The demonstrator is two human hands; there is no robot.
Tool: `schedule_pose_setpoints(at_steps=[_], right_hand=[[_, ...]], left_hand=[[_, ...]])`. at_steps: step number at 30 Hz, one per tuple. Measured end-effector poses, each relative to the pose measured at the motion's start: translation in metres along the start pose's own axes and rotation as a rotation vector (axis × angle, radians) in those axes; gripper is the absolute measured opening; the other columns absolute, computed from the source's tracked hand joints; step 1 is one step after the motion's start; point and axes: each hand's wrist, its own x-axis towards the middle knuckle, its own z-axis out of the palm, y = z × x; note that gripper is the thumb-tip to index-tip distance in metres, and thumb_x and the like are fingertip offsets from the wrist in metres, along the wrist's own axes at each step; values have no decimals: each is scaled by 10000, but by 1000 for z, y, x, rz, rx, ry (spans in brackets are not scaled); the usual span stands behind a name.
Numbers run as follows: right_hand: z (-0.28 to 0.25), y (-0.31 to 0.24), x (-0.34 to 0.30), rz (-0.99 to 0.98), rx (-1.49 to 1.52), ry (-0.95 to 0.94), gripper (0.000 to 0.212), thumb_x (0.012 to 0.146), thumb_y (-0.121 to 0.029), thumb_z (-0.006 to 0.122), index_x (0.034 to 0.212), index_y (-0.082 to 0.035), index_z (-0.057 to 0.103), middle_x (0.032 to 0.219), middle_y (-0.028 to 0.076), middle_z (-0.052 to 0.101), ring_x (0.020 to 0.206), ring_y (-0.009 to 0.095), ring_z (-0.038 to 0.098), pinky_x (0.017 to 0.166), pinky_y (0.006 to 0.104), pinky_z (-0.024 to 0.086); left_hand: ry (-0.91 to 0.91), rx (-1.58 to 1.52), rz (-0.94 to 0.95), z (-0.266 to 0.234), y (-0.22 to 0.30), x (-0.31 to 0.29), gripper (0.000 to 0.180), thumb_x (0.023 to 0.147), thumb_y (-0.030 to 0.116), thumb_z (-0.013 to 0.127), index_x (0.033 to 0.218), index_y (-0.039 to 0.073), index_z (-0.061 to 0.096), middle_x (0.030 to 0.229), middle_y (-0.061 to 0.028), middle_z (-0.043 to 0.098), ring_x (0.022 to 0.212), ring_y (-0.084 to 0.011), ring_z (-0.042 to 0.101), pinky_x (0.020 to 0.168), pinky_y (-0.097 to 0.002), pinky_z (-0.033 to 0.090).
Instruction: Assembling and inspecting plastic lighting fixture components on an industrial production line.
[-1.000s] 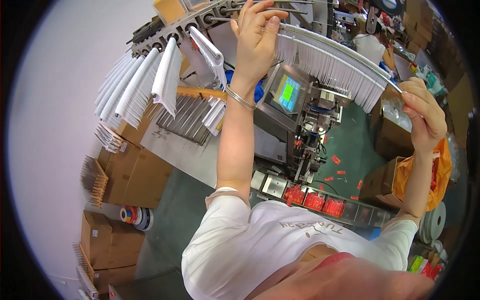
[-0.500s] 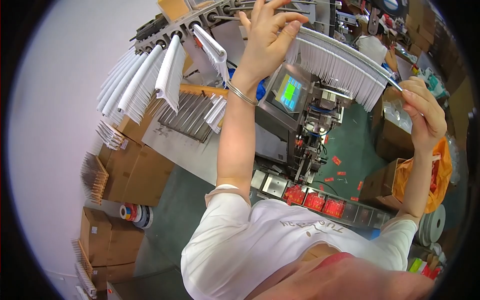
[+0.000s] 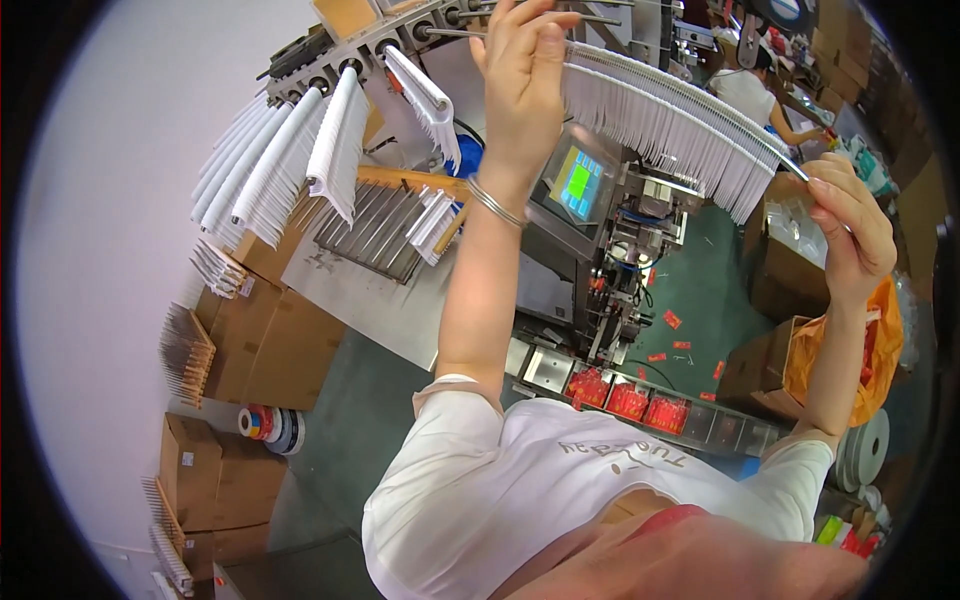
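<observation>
Between my raised hands runs a slim metal rod, densely hung with thin white strips. At its right end, my right hand pinches the bare tip between thumb and fingers. My left hand is closed around the other end, where the strips begin. That grip lies in line with a bare rod jutting from the rack; my fingers hide where the two meet. More bundles of white strips hang on rods along this rack, to the left.
Below the held rod stands a machine with a lit screen. A conveyor carries red packs in front of me. Cardboard boxes stand lower left, an orange bag at right. Another person sits at the far right.
My left hand has shifted left toward the rack, and its fingers have drawn closer together. The strips now spread farther left along the rod. My right hand has barely moved.
</observation>
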Motion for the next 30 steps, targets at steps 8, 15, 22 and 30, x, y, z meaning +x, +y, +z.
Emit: schedule_pose_setpoints(at_steps=[8,15,22,30], right_hand=[[25,5,29,-50,60,-20,232,764,11,645,987,69,621,881,173,630,795,277,581,755,379,447],[78,19,74,-58,0,-69,223,749,30,638,972,41,629,877,129,628,793,245,584,712,297,454],[132,44,100,73,171,-68,192,788,51,617,972,5,638,793,72,583,739,143,568,636,238,431],[136,50,78,462,501,-65,188,749,38,669,932,29,628,766,45,604,674,110,581,603,223,461]], left_hand=[[223,-86,-338,17,53,-94,208,879,88,525,1065,-2,507,1126,-165,469,1093,-323,431,969,-416,315],[122,-92,-402,14,61,-120,223,882,114,535,1076,8,506,1111,-155,472,1099,-319,431,963,-420,318],[52,-36,-449,-6,56,-134,197,869,83,557,1049,12,522,1105,-152,490,1078,-298,457,968,-390,332],[202,-54,-497,-9,34,-99,65,844,48,594,898,12,583,898,-94,554,868,-248,509,781,-337,401]])
